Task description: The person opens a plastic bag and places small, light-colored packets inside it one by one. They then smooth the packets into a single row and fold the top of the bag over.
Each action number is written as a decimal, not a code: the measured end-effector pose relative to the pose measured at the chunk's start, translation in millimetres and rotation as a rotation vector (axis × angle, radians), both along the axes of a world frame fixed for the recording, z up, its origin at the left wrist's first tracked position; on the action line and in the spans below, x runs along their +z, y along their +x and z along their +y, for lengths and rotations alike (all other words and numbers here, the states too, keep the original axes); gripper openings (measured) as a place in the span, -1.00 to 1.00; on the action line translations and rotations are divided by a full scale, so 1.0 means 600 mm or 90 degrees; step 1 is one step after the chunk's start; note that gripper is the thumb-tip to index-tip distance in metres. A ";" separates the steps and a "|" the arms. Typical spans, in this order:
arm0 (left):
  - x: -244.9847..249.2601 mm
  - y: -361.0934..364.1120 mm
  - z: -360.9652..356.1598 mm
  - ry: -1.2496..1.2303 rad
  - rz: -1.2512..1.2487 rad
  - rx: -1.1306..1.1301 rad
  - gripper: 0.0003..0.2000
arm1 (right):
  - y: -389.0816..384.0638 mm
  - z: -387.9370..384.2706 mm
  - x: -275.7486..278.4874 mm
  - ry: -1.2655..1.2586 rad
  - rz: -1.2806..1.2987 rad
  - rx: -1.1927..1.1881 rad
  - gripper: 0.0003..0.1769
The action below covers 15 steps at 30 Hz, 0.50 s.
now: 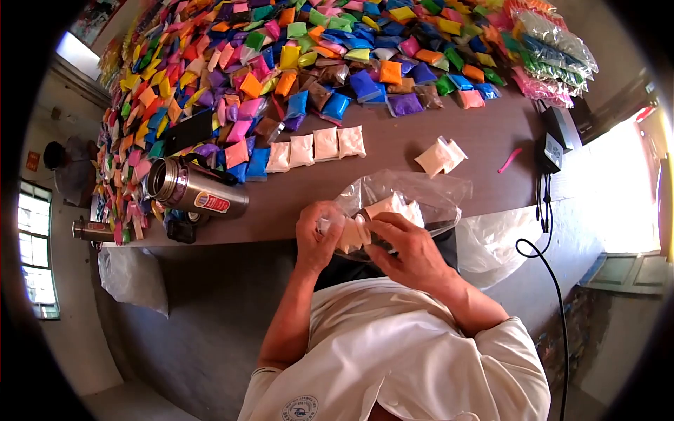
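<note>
Close to my body at the table's front edge, a clear plastic bag [446,191] holds several small cream-coloured packets [353,236]. My left hand [318,235] is closed around the bag's left side, its thumb and fingers gathering the plastic. From the right, my right hand [413,251] has its bent fingers against a cream packet beside the left hand; part of that grip is hidden. Beyond the hands, a row of cream packets [302,150] lies flat on the table [281,203]. To the right of that row sit overlapping loose cream packets [440,157].
A large heap of coloured packets [288,56] covers the far and left table. A steel flask [203,191] lies at left near a black object [181,231]. A pink strip [510,161] and a black device with cables [549,152] are at right.
</note>
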State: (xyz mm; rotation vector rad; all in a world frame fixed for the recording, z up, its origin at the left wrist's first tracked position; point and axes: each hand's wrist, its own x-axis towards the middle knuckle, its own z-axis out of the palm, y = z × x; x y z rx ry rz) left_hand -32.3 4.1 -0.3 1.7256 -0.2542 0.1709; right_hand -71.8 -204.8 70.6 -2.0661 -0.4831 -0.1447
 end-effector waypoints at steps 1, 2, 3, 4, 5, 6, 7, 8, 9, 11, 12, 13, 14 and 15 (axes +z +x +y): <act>0.000 0.000 -0.002 0.009 -0.027 0.012 -0.73 | 0.001 -0.010 0.002 0.004 -0.009 0.002 -0.66; -0.001 0.000 -0.002 0.008 -0.027 0.012 -0.73 | 0.004 -0.017 -0.001 0.003 -0.009 0.001 -0.66; -0.002 -0.001 0.000 0.018 -0.017 0.008 -0.71 | 0.007 -0.023 -0.006 -0.026 -0.021 -0.057 -0.72; -0.003 -0.001 0.002 0.028 -0.008 0.004 -0.70 | 0.011 -0.028 -0.011 -0.055 -0.034 -0.115 -0.78; -0.004 0.000 0.002 0.028 -0.008 0.003 -0.70 | 0.015 -0.034 -0.015 -0.079 -0.048 -0.148 -0.78; -0.005 0.000 0.003 0.028 -0.015 0.000 -0.68 | 0.021 -0.036 -0.017 -0.079 -0.048 -0.149 -0.78; -0.006 0.000 0.003 0.028 -0.021 -0.003 -0.66 | 0.027 -0.037 -0.019 -0.124 -0.078 -0.190 -0.76; -0.005 0.000 0.004 0.028 -0.020 -0.003 -0.66 | 0.031 -0.037 -0.022 -0.168 -0.107 -0.232 -0.73; -0.005 0.000 0.004 0.029 -0.016 -0.005 -0.64 | 0.033 -0.037 -0.026 -0.200 -0.056 -0.229 -0.65; -0.005 0.001 0.003 0.029 -0.012 -0.008 -0.63 | 0.038 -0.031 -0.033 -0.229 -0.013 -0.218 -0.64; -0.005 0.000 0.003 0.034 -0.024 -0.007 -0.63 | 0.039 -0.028 -0.036 -0.256 0.030 -0.205 -0.62; -0.006 -0.001 0.004 0.039 -0.036 -0.005 -0.63 | 0.041 -0.025 -0.037 -0.244 0.032 -0.211 -0.62; -0.007 -0.002 0.005 0.039 -0.034 -0.003 -0.63 | 0.041 -0.023 -0.036 -0.245 0.033 -0.209 -0.62; -0.008 -0.002 0.005 0.048 -0.032 -0.002 -0.64 | 0.040 -0.023 -0.032 -0.194 0.038 -0.194 -0.62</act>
